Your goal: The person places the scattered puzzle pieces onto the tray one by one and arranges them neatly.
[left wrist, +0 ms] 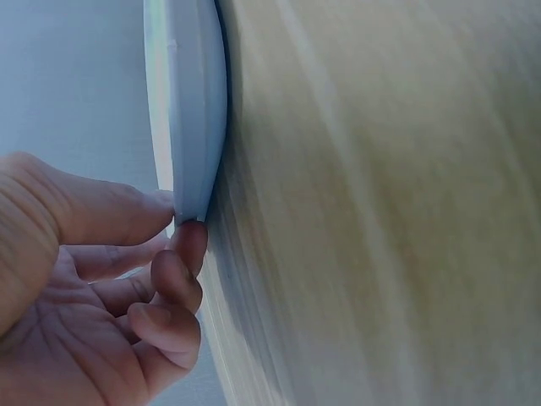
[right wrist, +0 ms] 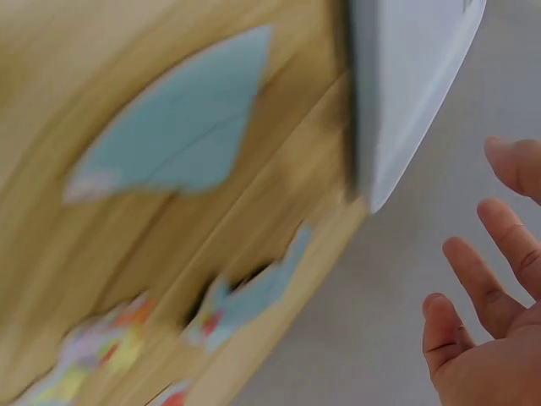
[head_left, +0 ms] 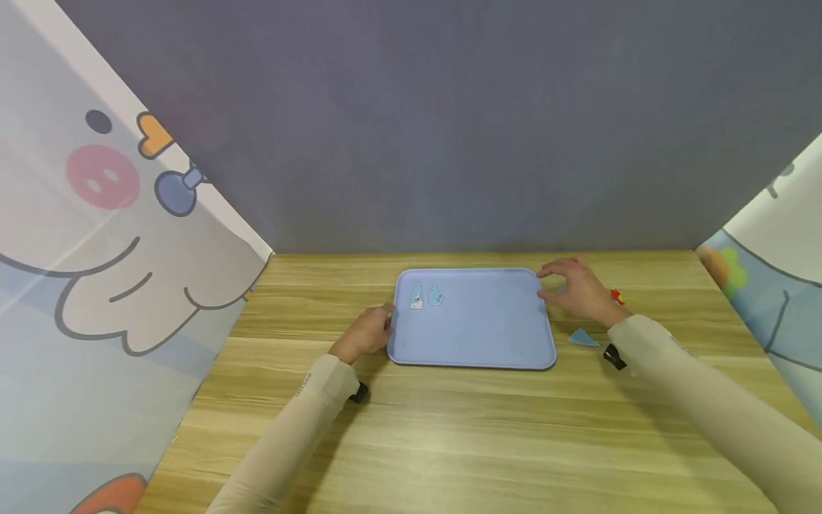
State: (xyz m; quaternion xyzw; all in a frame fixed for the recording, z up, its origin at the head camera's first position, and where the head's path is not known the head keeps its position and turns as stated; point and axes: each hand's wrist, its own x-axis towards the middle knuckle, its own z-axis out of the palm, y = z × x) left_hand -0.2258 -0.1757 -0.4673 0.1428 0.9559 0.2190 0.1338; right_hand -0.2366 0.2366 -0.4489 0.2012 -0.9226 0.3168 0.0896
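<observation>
A pale blue rectangular tray [head_left: 475,328] lies on the wooden table. My left hand [head_left: 367,331] holds its left rim; in the left wrist view, thumb and forefinger pinch the tray edge [left wrist: 193,110]. My right hand [head_left: 578,289] hovers by the tray's right edge, its fingers [right wrist: 473,275] spread and loosely bent, holding nothing. Two small flat light-blue pieces, one tall and narrow [head_left: 417,295] and one rounder [head_left: 436,296], lie in the tray's upper left. Beside the right hand lies a flat blue fan-shaped piece [right wrist: 182,127].
Near the right forearm are a small red piece [head_left: 617,296] and another blue piece [right wrist: 249,304]. A blurred multicoloured piece [right wrist: 97,355] lies close by. A grey panel [head_left: 449,128] stands behind the table, with cartoon-printed sheets [head_left: 128,285] at both sides.
</observation>
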